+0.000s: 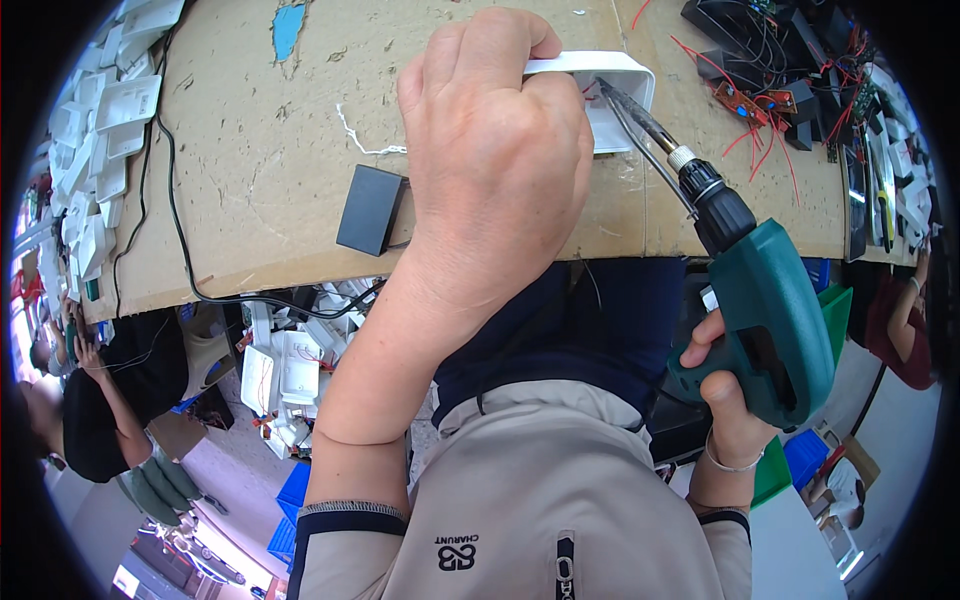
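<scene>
My left hand [500, 140] is closed on a small white plastic housing [637, 72], its fingers curled over the near side and hiding much of it. In my right hand [738, 420] is a green soldering gun [775, 300], with my fingers around its handle. Its metal tip and a thin side tube reach into the open housing, close to a bit of red wire. Whether the tip touches anything inside cannot be made out. Beside my left wrist a black rectangular box [370, 210] lies on the worktable [270, 200], near a twisted white cord [365, 148].
White plastic housings [125, 105] are heaped at the far left, beside a black cable [170, 190]. Black cases with red wires and circuit boards [790, 100] pile up at the far right. Below the table edge stand more white housings [300, 365]. Other people sit at both sides.
</scene>
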A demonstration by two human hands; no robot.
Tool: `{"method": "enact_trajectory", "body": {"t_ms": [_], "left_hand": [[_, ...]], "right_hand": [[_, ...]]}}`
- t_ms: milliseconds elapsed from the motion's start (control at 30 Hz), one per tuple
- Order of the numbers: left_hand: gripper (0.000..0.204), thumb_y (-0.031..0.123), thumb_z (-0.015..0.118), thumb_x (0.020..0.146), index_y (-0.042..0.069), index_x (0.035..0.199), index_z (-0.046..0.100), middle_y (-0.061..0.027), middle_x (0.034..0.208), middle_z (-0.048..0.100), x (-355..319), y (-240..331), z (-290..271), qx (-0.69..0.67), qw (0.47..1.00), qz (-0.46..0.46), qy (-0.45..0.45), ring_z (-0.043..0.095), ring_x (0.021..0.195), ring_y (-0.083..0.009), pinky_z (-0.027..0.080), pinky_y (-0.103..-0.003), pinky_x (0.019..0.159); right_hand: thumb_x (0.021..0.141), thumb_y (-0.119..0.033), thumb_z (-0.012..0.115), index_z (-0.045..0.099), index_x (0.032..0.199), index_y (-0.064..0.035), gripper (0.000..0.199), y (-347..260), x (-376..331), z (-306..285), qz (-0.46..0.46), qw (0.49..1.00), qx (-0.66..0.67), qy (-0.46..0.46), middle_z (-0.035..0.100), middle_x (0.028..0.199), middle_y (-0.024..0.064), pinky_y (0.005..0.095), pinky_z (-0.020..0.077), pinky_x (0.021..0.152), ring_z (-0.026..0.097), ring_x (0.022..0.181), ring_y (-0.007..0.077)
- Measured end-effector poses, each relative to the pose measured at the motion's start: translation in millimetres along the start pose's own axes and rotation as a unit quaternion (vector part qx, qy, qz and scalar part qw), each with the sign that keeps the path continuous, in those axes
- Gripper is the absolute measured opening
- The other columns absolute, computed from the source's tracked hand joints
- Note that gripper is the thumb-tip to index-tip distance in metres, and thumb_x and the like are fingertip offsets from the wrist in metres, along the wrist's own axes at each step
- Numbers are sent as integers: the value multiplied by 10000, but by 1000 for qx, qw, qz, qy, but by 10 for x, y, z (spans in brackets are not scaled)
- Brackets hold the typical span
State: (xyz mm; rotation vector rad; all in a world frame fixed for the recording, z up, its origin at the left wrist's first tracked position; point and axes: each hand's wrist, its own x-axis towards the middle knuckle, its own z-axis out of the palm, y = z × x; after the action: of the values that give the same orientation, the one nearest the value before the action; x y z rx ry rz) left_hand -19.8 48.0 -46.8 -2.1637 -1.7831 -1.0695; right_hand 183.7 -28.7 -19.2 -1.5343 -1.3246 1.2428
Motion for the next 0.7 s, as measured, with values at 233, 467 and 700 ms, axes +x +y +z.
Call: {"method": "enact_trajectory", "body": {"t_ms": [233, 467, 700], "left_hand": [[61, 35, 621, 638, -10, 672, 597, -129, 874, 530, 11, 22, 1, -4, 1000, -5, 0, 507, 804, -277, 392, -374, 710], [63, 34, 621, 637, -10, 675, 595, -132, 877, 529, 20, 26, 8, -8, 1000, -11, -2, 505, 806, -281, 389, -379, 711], [65, 33, 620, 637, -9, 677, 593, -135, 880, 528, 19, 22, 7, -11, 1000, -18, -5, 503, 809, -284, 387, -384, 712]], "right_hand": [[628, -474, 737, 460, 1128, 59, 781, -35, 2, 19, 2, 1000, 3, -17, 578, 892, 133, 239, 456, 569, 560, 639, 138], [640, -481, 726, 446, 1140, 63, 791, -19, -4, 16, 1, 1000, 2, -20, 578, 916, 139, 237, 455, 563, 560, 647, 139], [641, -479, 727, 447, 1142, 60, 788, -7, -3, 7, -5, 1000, 3, -24, 580, 918, 136, 236, 455, 561, 561, 647, 140]]}}
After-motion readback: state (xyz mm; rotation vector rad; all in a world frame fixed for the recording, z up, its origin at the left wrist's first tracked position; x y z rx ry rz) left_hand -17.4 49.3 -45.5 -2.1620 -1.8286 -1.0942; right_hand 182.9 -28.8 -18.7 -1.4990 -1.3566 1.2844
